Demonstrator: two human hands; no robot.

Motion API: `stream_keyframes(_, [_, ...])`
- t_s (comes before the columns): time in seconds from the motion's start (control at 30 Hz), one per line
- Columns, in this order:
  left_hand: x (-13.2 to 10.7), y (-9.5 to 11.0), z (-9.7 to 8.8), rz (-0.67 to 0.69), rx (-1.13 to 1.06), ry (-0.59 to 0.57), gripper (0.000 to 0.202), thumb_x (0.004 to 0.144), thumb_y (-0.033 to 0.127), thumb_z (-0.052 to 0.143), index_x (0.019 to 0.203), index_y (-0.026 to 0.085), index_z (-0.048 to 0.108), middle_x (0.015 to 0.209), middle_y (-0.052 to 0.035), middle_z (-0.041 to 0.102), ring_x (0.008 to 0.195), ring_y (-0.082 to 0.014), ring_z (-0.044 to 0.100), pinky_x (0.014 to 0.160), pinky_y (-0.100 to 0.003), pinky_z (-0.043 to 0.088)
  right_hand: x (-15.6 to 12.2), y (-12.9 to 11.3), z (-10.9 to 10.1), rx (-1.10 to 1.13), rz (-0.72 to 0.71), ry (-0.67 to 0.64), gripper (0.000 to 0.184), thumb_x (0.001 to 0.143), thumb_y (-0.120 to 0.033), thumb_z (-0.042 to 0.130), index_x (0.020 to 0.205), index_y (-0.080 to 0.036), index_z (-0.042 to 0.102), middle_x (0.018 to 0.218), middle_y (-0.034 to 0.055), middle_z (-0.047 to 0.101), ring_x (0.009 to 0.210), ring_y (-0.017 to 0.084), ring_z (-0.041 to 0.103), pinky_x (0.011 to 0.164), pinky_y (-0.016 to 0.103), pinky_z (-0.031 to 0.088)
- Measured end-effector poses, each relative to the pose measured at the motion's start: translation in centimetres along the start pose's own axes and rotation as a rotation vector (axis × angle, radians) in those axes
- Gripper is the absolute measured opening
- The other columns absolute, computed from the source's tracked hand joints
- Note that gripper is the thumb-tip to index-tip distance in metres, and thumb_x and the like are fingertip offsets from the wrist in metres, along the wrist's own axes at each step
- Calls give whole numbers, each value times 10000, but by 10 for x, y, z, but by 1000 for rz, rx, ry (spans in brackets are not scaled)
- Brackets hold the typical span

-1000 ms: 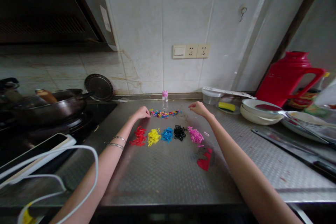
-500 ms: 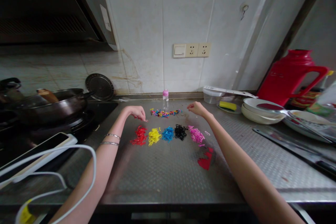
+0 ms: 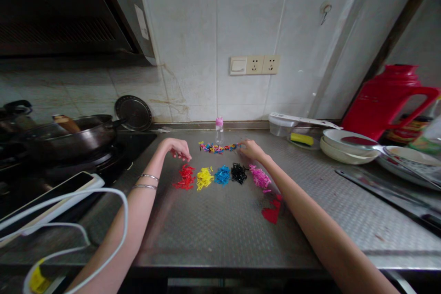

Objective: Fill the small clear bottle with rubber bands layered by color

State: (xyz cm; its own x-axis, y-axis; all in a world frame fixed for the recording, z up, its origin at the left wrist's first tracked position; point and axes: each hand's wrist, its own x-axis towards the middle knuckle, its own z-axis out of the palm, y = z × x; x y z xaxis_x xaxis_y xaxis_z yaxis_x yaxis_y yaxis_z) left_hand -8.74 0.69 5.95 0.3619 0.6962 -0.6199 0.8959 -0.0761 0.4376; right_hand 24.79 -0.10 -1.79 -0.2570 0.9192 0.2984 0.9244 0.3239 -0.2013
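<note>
My left hand (image 3: 179,149) hovers just above the red pile with fingers curled and tips together; whatever they pinch is too small to make out. My right hand (image 3: 251,149) reaches to the right end of a mixed row of small coloured plastic loops (image 3: 217,148), its fingers stretched out and a little apart. Nearer me lie sorted piles of such loops: red loops (image 3: 185,178), yellow loops (image 3: 205,178), blue loops (image 3: 222,175), black loops (image 3: 239,173) and pink loops (image 3: 260,177). Behind the mixed row stands a small clear bottle (image 3: 219,134) with a pink top.
Red torn-looking patches (image 3: 271,213) mark the metal counter (image 3: 213,234). On the right are bowls (image 3: 346,154), a yellow sponge (image 3: 302,139), a knife (image 3: 389,197) and a red thermos (image 3: 386,101). On the left, a pan (image 3: 76,140), a phone (image 3: 55,202) and a white cable (image 3: 124,220).
My right hand has moved left and down to the mixed row, its fingers now extended. The left hand stays above the red pile. The view has shifted slightly.
</note>
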Motion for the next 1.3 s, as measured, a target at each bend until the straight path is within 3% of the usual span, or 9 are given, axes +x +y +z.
stream_keyframes(0.17, [10,3,0,198,-24,383,302,612,396,599,743,131,665,645,-34,612,463,-66,449,399,-165,333,-3,-2,-1,-53,-10,-39,349,806,-259,422,1098,-159,584,1078,112,588,980,198,531,880,264,353])
stream_keyframes(0.33, [26,6,2,262,-32,552,277,665,342,543,742,101,654,616,-40,600,417,-60,435,375,-168,314,-5,-5,-2,-84,52,-95,298,815,-247,424,1022,-162,621,1049,100,602,1001,185,514,864,239,354])
stream_keyframes(0.53, [46,8,21,179,-9,766,243,664,264,526,726,82,674,600,-61,617,413,-67,437,395,-179,309,-3,-9,3,-145,74,-82,286,827,-219,392,920,-123,645,983,141,616,969,191,535,827,238,374])
stream_keyframes(0.7, [48,7,37,213,-7,834,207,658,224,521,647,86,675,565,-64,617,448,-81,475,445,-187,341,3,-11,7,-191,123,-33,279,814,-173,377,886,-116,641,945,157,620,903,204,567,757,251,403])
stream_keyframes(0.87, [35,3,46,193,-146,823,243,677,275,513,715,90,667,589,-52,614,398,-65,443,395,-178,321,7,-11,9,-178,125,-14,247,781,-156,412,858,-128,644,928,148,626,895,203,568,750,245,397])
stream_keyframes(1.13, [28,1,62,180,-236,830,222,690,257,512,710,86,652,555,-33,583,369,-49,408,371,-168,313,15,-6,17,-67,199,74,330,739,-160,448,1029,-119,601,978,132,621,892,175,563,756,210,377])
stream_keyframes(1.3, [30,-6,64,178,-254,822,216,690,248,517,732,88,657,556,-31,585,366,-47,410,373,-167,321,18,-10,19,-99,183,37,284,755,-215,430,874,-103,662,922,153,634,856,192,574,740,223,383])
